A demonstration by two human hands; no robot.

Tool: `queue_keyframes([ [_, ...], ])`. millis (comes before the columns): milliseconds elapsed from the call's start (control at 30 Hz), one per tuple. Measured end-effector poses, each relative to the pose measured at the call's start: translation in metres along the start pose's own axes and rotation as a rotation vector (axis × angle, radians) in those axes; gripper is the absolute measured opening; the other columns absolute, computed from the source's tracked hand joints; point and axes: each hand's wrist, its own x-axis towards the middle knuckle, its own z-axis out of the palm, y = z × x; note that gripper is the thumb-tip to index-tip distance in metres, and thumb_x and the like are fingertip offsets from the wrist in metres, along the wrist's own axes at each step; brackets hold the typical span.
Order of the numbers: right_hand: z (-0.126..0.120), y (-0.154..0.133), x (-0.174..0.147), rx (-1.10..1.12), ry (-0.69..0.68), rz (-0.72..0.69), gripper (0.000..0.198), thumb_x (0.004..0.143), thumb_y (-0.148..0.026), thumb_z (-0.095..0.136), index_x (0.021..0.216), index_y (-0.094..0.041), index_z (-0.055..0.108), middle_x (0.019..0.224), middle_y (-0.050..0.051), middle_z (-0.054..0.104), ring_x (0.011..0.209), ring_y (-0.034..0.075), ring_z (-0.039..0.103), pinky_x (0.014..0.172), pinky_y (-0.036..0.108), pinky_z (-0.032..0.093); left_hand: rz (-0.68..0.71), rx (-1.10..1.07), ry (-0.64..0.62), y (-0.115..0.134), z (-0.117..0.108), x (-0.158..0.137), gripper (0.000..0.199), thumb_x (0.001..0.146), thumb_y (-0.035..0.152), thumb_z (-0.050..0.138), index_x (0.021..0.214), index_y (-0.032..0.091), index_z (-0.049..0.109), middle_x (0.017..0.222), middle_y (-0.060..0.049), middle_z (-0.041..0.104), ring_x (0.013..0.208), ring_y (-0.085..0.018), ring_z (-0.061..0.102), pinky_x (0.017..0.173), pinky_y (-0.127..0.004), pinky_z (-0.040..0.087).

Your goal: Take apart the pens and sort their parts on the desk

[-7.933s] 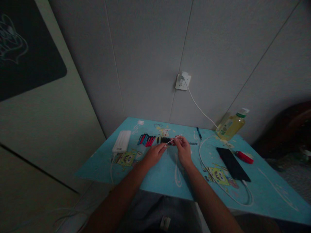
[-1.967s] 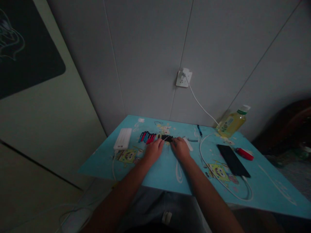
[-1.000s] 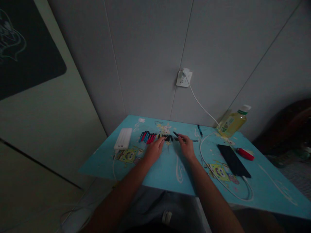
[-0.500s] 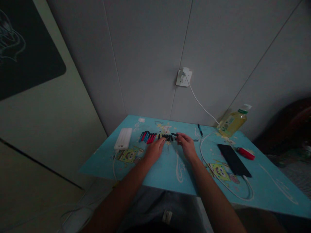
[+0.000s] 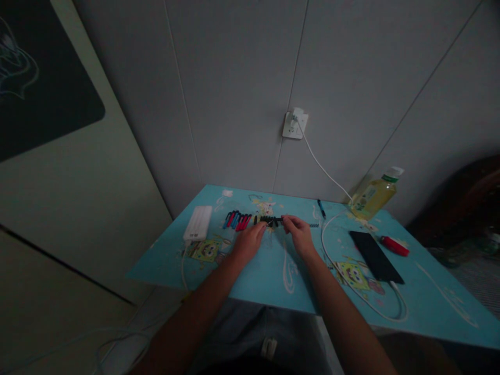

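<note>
Over the middle of the table (image 5: 250, 281) both hands work close together. My right hand (image 5: 297, 232) pinches a black pen part (image 5: 279, 219), which points left toward my other hand. My left hand (image 5: 251, 240) is closed, fingertips pinched on a thin, pale-tipped piece (image 5: 269, 223) too small to make out fully. Just behind the fingertips lies a row of short black pieces (image 5: 264, 219), partly hidden by the hands. Left of them, red and blue pen parts (image 5: 237, 221) with dark ends lie side by side.
A white power bank (image 5: 198, 223) with a cable lies at the left. To the right are a blue-black pen (image 5: 321, 209), a dark phone (image 5: 375, 255) on a white charging cable (image 5: 324, 240), a red object (image 5: 394, 246) and a bottle of yellow liquid (image 5: 375, 198). A wall stands behind.
The black part in my right hand has dropped slightly and levelled out, nearer the piece in my left hand. My left hand has hardly moved.
</note>
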Motion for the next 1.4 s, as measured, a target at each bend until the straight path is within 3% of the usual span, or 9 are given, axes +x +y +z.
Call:
queue_keyframes([
  [367, -0.008, -0.003, 0.002, -0.013, 0.063, -0.026, 0.036, 0.082, -0.051, 0.064, 0.091, -0.018, 0.073, 0.066, 0.000, 0.061, 0.059, 0.013, 0.050, 0.058, 0.027, 0.039, 0.004, 0.005, -0.008, -0.001, 0.002, -0.001, 0.034, 0.102, 0.034, 0.038, 0.126, 0.024, 0.060, 0.115, -0.006, 0.070, 0.104, -0.021, 0.067, 0.092, -0.033, 0.050],
  [1033, -0.009, 0.011, 0.002, -0.126, -0.113, -0.032, 0.035, 0.081, -0.050, 0.063, 0.092, -0.019, 0.074, 0.072, 0.003, 0.068, 0.063, 0.016, 0.057, 0.061, 0.027, 0.044, 0.030, 0.040, -0.085, 0.002, 0.003, -0.002, 0.034, 0.102, 0.033, 0.039, 0.125, 0.025, 0.062, 0.116, -0.006, 0.071, 0.104, -0.019, 0.067, 0.094, -0.031, 0.049],
  [1233, -0.005, 0.003, -0.002, -0.232, -0.190, -0.125, 0.023, 0.081, -0.041, 0.064, 0.087, -0.022, 0.075, 0.080, 0.004, 0.073, 0.073, 0.020, 0.064, 0.071, 0.034, 0.050, 0.035, 0.030, -0.130, 0.007, 0.005, 0.000, 0.034, 0.096, 0.036, 0.052, 0.129, 0.028, 0.059, 0.111, -0.007, 0.072, 0.098, -0.022, 0.069, 0.088, -0.033, 0.051],
  [1333, 0.000, -0.015, -0.008, -0.286, -0.079, -0.210, 0.026, 0.082, -0.036, 0.064, 0.103, -0.025, 0.072, 0.100, 0.007, 0.071, 0.092, 0.025, 0.063, 0.085, 0.042, 0.048, 0.021, 0.000, -0.125, 0.007, 0.001, 0.010, 0.026, 0.094, 0.033, 0.054, 0.116, 0.025, 0.066, 0.099, -0.007, 0.074, 0.088, -0.022, 0.070, 0.083, -0.033, 0.053],
  [1400, 0.018, -0.029, -0.023, -0.318, 0.029, -0.278, 0.034, 0.086, -0.033, 0.058, 0.119, -0.027, 0.065, 0.116, 0.009, 0.066, 0.109, 0.029, 0.056, 0.097, 0.049, 0.041, 0.026, -0.026, -0.103, 0.010, -0.001, 0.021, 0.024, 0.095, 0.029, 0.052, 0.109, 0.021, 0.069, 0.095, -0.007, 0.074, 0.085, -0.020, 0.070, 0.081, -0.031, 0.054],
])
